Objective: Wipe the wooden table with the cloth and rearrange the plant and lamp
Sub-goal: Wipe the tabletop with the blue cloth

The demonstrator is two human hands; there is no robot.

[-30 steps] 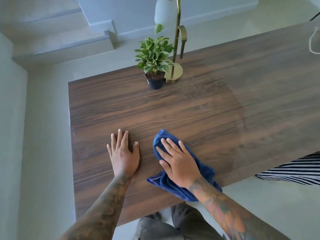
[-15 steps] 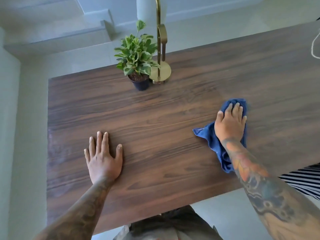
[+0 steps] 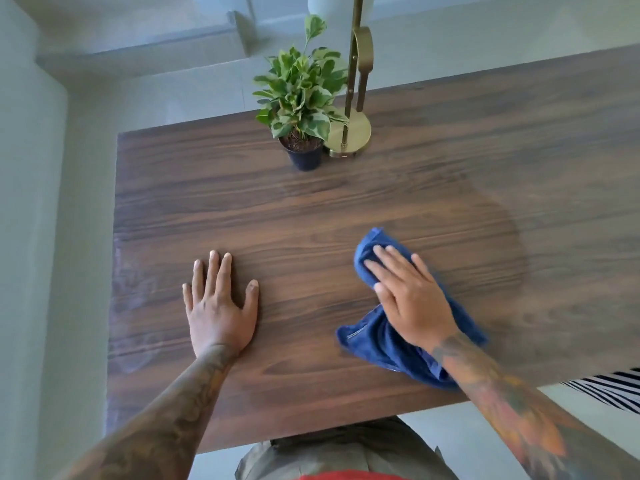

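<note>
Since half a second ago your right hand (image 3: pixel 412 299) has dragged the cloth (image 3: pixel 381 344) back from the right side of the worktop (image 3: pixel 311 209) toward the near middle; your left hand (image 3: pixel 220 306) hasn't left its spot.

Left to right now:
- Left hand flat on the worktop near the left edge, fingers (image 3: pixel 211 271) straight and slightly spread, holding nothing.
- Plant (image 3: pixel 301 95) at the far edge, upright in a dark pot, green-and-white leaves. Its pot sits just beside the lamp (image 3: pixel 353 133); can't tell if they touch.
- Lamp to the plant's right: round brass base on the worktop, brass stem rising out of the top of the frame, white shade cut off there.
- Right hand palm-down on the cloth, fingers extended and pressing it onto the wood, not curled round it.
- Cloth: dark blue, bunched, one fold sticking out past your fingertips, the rest trailing under your wrist toward the near edge. A pale stitched hem shows on its left corner.
- The wood to the right of the cloth looks duller and greyer, with a curved boundary against the darker area.
- Striped fabric (image 3: pixel 609 389) at the lower right, past the worktop's near edge.
</note>
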